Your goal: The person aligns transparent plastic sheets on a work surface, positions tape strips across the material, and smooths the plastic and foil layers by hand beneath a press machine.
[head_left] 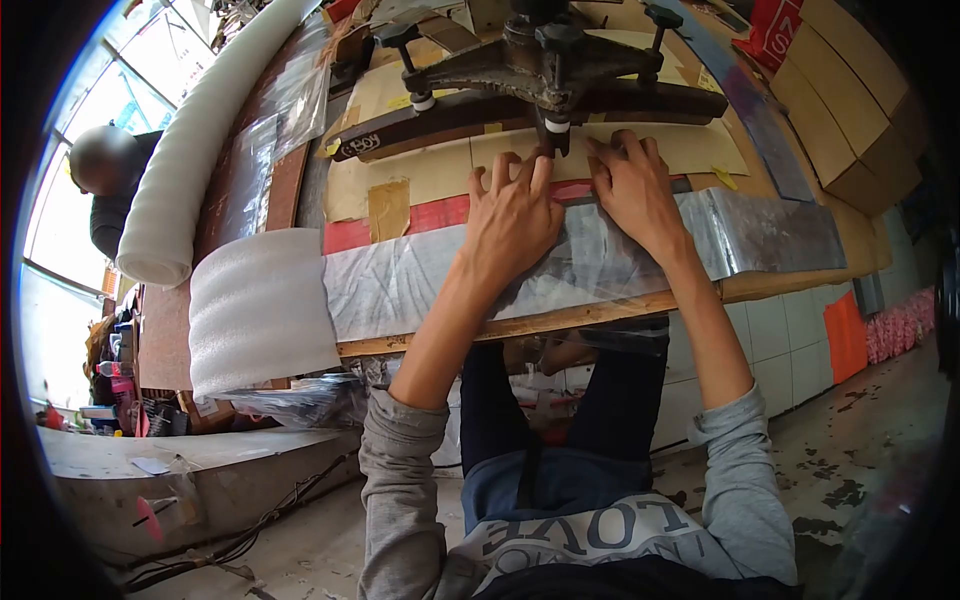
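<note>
My left hand (pixel 512 220) rests near the table's front edge, its fingers bent and spread, the tips reaching the tan board (pixel 420 165). To its right, my right hand (pixel 637 190) lies over the same board with its fingers apart and curved. No held object shows in either hand. Just beyond the fingertips stands a dark metal frame (pixel 480 75) with screw knobs and a long dark bar (pixel 400 128) marked in white. Between and under my hands run a red strip (pixel 440 214) and a clear plastic sheet over pale material (pixel 400 275). The fingertips are partly hidden.
A roll of white foam (pixel 190 160) lies along the left side, with a foam sheet (pixel 262 310) at the front left corner. Cardboard boxes (pixel 840 90) stand at the right. Another person (pixel 115 180) is by the windows. Cables (pixel 270 515) run along the floor.
</note>
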